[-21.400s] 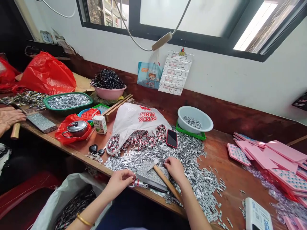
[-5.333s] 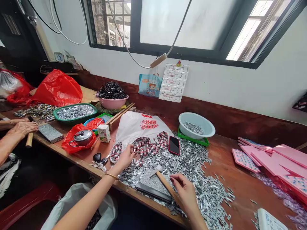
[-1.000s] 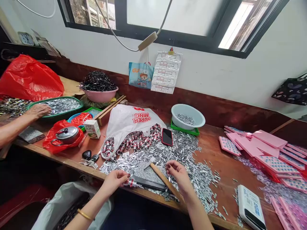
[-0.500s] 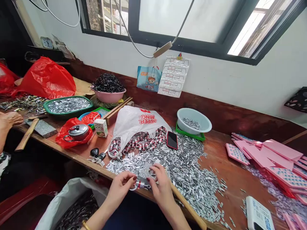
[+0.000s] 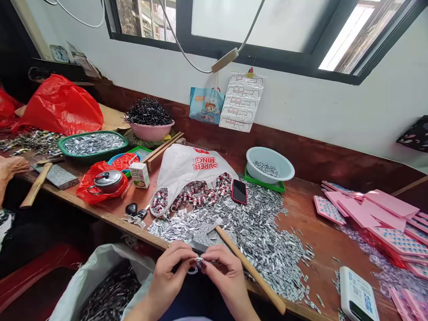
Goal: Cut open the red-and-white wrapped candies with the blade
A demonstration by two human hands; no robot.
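Head view: At the bottom centre of the frame, the left hand [image 5: 172,276] and the right hand [image 5: 222,276] meet fingertip to fingertip, both pinched shut around a small keyring piece [image 5: 197,264] held just below the near edge of the wooden workbench [image 5: 321,243]. A pale ring hangs from the piece between the thumbs.

Just above the hands, a hammer [image 5: 245,263] lies with its head on a grey stone slab [image 5: 210,234] and its wooden handle running toward the lower right. Around the slab, a wide heap of silver metal tags [image 5: 267,236] covers the centre of the bench. Above it, a white plastic bag [image 5: 190,167] spills red-and-silver keyrings [image 5: 194,196], with a black phone [image 5: 239,191] touching their right side.

A pale blue bowl [image 5: 270,165] sits on a green tray right of centre. Pink cards [image 5: 374,214] are stacked at the right edge, and a white device [image 5: 357,296] lies at the lower right corner.

At the left centre stand a red bag with a small lidded pot [image 5: 107,180], a small carton [image 5: 139,174] and car keys [image 5: 133,211]. A green basket [image 5: 92,142] and a pink bowl [image 5: 150,127] of dark parts fill the upper left. Another person's hand [image 5: 11,167] rests at the far left edge beside a second hammer [image 5: 35,185].
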